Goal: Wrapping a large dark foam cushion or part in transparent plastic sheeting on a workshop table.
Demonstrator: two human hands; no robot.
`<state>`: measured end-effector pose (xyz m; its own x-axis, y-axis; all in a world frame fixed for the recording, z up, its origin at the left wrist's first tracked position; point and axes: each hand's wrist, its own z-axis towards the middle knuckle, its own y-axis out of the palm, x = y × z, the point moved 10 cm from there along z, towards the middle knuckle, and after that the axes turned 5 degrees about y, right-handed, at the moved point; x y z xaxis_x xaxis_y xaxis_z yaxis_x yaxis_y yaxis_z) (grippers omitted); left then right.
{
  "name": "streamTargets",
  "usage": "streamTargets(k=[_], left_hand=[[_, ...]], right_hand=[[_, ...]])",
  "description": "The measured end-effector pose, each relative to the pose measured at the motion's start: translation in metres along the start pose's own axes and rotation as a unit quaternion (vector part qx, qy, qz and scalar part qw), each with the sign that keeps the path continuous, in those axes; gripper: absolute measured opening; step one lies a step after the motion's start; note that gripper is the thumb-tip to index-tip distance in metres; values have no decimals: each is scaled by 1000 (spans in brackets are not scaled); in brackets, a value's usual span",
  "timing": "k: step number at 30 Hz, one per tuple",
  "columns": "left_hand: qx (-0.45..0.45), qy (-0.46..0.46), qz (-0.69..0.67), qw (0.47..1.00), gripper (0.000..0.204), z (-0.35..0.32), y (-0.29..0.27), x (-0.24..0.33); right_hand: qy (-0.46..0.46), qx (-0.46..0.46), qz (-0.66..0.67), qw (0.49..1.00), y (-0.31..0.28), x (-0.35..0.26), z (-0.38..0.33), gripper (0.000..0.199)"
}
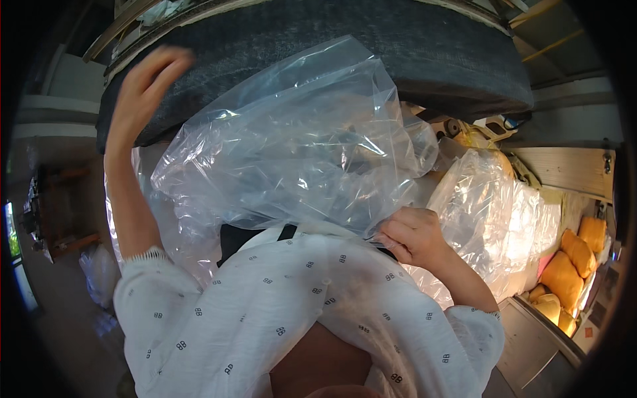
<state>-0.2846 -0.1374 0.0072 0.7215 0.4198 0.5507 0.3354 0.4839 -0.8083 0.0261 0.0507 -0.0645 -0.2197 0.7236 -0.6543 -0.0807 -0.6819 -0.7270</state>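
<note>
Large clear plastic bag [292, 146], crumpled, fills centre frame; my right hand [413, 235] pinches its lower edge. Second clear plastic wrapping [491, 212] at right, glossy, over pale yellowish contents. Small orange-yellow packs [570, 265] stacked at far right edge. No labels, signs or screens seen.

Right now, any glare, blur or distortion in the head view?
Head view: left hand is motion-blurred; sunlight blows out the plastic at right; clear bag shows soft sheen; right hand sharp; fisheye bends the dark cushion edge, corners vignetted black.
</note>
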Motion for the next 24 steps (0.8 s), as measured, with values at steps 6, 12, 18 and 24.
streamTargets(k=[6, 12, 18, 24], left_hand=[[-265, 107, -82, 955, 35, 96, 152, 125], [-395, 214, -149, 881, 28, 120, 199, 137], [-248, 387, -153, 875, 16, 118, 133, 185], [-248, 219, -180, 926, 10, 146, 121, 196]], right_hand=[[-8, -19, 0, 1000, 0, -11, -12, 12], [27, 8, -5, 1000, -7, 0, -29, 12], [82, 15, 8, 996, -16, 29, -48, 10], [245, 10, 124, 962, -25, 91, -71, 6]])
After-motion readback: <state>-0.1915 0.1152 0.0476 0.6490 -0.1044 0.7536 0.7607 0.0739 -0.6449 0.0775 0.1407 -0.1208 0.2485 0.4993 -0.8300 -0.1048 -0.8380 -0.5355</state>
